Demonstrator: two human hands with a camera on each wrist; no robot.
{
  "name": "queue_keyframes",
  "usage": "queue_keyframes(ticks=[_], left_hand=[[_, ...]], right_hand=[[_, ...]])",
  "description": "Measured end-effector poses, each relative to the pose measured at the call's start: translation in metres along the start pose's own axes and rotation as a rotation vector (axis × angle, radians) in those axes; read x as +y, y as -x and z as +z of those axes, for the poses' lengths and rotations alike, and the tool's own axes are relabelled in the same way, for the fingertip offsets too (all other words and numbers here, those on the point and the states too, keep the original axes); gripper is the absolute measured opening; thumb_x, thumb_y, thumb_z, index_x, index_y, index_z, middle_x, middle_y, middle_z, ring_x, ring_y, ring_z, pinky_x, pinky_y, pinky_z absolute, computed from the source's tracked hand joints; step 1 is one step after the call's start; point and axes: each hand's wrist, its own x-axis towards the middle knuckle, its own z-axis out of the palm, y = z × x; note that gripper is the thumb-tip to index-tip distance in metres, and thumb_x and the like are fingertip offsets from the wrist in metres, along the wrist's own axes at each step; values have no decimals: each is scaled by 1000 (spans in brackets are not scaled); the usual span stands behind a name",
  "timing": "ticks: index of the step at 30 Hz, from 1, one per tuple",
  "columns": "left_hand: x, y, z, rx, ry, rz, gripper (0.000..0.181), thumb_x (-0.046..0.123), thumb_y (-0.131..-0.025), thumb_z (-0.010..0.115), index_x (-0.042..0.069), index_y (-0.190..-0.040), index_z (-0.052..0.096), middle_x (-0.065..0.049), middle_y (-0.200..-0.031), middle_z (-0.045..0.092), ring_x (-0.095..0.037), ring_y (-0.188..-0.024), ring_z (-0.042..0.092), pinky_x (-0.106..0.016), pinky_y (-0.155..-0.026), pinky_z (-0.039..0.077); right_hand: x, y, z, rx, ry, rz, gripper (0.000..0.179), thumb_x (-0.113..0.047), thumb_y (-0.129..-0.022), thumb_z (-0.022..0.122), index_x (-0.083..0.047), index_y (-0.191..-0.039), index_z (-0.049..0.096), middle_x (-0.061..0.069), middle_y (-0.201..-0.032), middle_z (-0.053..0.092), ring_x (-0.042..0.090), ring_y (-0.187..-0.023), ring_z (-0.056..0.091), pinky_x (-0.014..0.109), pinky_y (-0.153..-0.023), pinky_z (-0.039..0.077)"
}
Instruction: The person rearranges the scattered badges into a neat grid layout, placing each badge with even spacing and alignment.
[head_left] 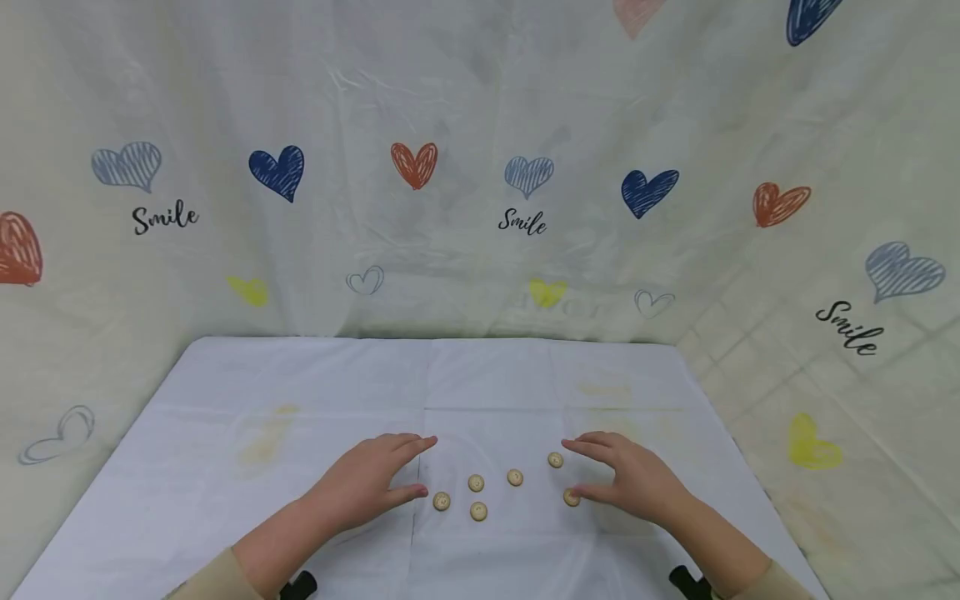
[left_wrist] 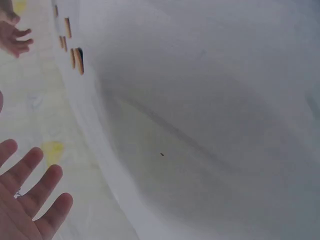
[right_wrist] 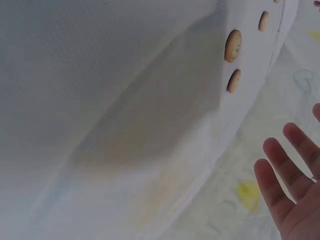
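Several small round tan discs, resembling wooden buttons or little biscuits with marks in the middle, lie apart on a white-covered table (head_left: 262, 533). To their left, my left hand (head_left: 367, 479) is spread with fingers extended, its thumb tip close to the leftmost disc (head_left: 441, 501). On the other side my right hand (head_left: 626, 475) is likewise spread and holds nothing. Its thumb tip overlaps the near right disc (head_left: 569, 497) in the head view; whether they touch I cannot tell. By its fingertips lies the far right disc (head_left: 555, 459). A middle disc (head_left: 514, 477) sits between the hands.
Behind the table hangs a pale cloth (head_left: 465, 100) printed with hearts and the word Smile, continuing along both sides. The white cover has fold lines and a yellowish patch (head_left: 270, 435) on the left. Dark straps or mounts (head_left: 300, 585) show beneath the wrists.
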Motion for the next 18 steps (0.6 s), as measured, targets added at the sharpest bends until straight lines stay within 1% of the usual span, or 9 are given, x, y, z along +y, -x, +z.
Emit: queue_keyframes(ticks=[3,6,10,15,18], left_hand=[[0,-1,3,-27,18,-20,66,55,-92,62,29,-150,45,4,-142,54,-21,-129,52,-46,-101,44],[-2,-2,4,-38,47,-33,65,54,-92,63,28,-149,47,4,-141,55,-21,-129,52,-46,-101,44],[-5,-4,9,-52,86,-45,63,49,-91,67,26,-147,50,3,-139,56,-21,-128,53,-46,-99,45],[-11,-5,16,-56,100,-29,61,47,-88,71,27,-143,55,9,-133,59,-15,-124,55,-41,-96,47],[-13,-7,18,-59,110,-21,58,47,-87,72,29,-140,58,13,-128,61,-11,-120,56,-39,-94,48]], right_hand=[[5,-4,1,-36,-20,8,59,-53,-79,77,-32,-133,65,-4,-126,62,22,-116,59,46,-90,51],[11,-9,4,-64,-37,11,56,-51,-80,77,-30,-131,67,-4,-122,63,22,-113,60,45,-89,50],[17,-14,6,-94,-65,23,52,-46,-81,78,-29,-129,68,-7,-118,64,19,-108,61,44,-87,51],[25,-20,11,-129,-96,17,48,-43,-82,78,-26,-126,71,-9,-113,64,16,-103,62,40,-85,51],[29,-24,14,-133,-128,-8,46,-42,-82,78,-23,-124,72,-8,-110,66,16,-99,62,37,-82,51]])
